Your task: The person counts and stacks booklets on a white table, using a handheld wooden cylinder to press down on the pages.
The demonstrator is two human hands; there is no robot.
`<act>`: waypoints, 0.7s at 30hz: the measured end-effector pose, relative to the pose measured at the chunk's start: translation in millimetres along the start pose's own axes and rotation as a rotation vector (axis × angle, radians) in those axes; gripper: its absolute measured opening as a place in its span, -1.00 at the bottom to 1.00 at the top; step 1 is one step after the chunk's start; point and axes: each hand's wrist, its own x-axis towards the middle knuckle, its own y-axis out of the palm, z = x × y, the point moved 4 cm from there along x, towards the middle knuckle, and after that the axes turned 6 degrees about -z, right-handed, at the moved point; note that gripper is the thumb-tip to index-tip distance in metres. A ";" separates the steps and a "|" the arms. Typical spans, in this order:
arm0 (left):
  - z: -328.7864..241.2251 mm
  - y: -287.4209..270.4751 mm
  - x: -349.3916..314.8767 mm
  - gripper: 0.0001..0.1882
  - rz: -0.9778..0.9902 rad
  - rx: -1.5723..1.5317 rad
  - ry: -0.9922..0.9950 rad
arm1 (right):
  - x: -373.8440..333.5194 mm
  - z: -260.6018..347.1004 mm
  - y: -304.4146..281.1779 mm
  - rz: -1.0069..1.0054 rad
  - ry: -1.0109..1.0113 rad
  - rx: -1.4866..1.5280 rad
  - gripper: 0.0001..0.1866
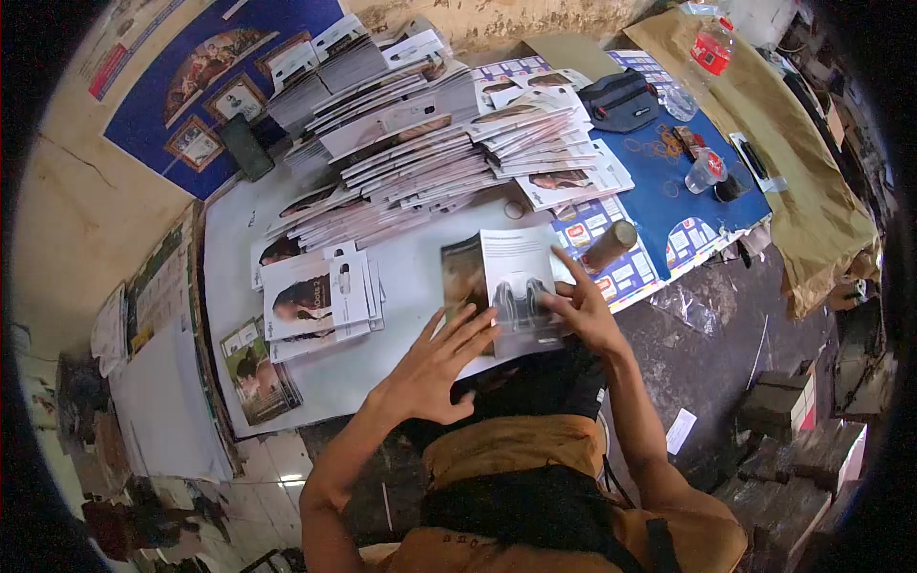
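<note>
A booklet [517, 277] lies spread open on the white tabletop in front of me, a dark photo page at its left and a pale page with a grey picture at its right. My left hand [432, 371] is open, its spread fingertips resting on the lower part of the left page. At the right edge of the booklet is my right hand [587, 310], its index finger stretched along the edge and its thumb over the page, apart from each other. Left of the booklet sits a small stack of white booklets [320, 298] with a photo on the cover.
Large piles of booklets [411, 143] cover the back of the table [406, 277]. To the right stand a brown cylinder [611, 246], a plastic cup [705, 172] and a grey pouch [619, 100]. Green-covered leaflets [256, 374] lie near the left corner. Brown paper [812, 191] drapes the right side.
</note>
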 end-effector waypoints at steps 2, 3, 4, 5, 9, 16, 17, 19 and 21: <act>2.2 9.8 -0.4 0.01 -0.022 -0.007 -0.032 | -2.5 1.3 4.7 -0.022 0.041 -0.100 -0.48; 4.4 14.5 2.1 0.01 -0.021 -0.011 -0.032 | -0.6 1.4 4.7 -0.063 0.060 -0.110 -0.49; 8.1 18.0 6.2 -0.03 -0.097 -0.029 -0.044 | 1.1 2.1 3.1 -0.105 0.079 -0.121 -0.50; 11.5 21.2 10.9 -0.06 -0.174 -0.046 -0.056 | 1.9 7.8 1.1 -0.106 0.082 -0.123 -0.50; 25.3 28.7 33.7 -0.25 -0.275 0.152 -0.069 | 9.5 9.6 -11.0 0.053 0.083 -0.308 -0.53; 36.2 60.0 41.6 -0.30 -0.330 0.275 -0.236 | 6.4 1.2 -0.3 -0.151 0.280 0.198 -0.50; 35.8 61.1 41.1 -0.28 -0.342 0.286 -0.258 | 5.3 -5.2 0.7 -0.150 0.282 0.194 -0.50; 28.8 59.5 45.6 -0.27 -0.333 0.310 -0.276 | 2.7 -6.7 8.0 -0.106 0.080 -0.043 -0.52; 26.3 58.9 44.1 -0.26 -0.329 0.339 -0.300 | -4.9 4.6 33.6 -0.105 -0.126 -0.315 -0.53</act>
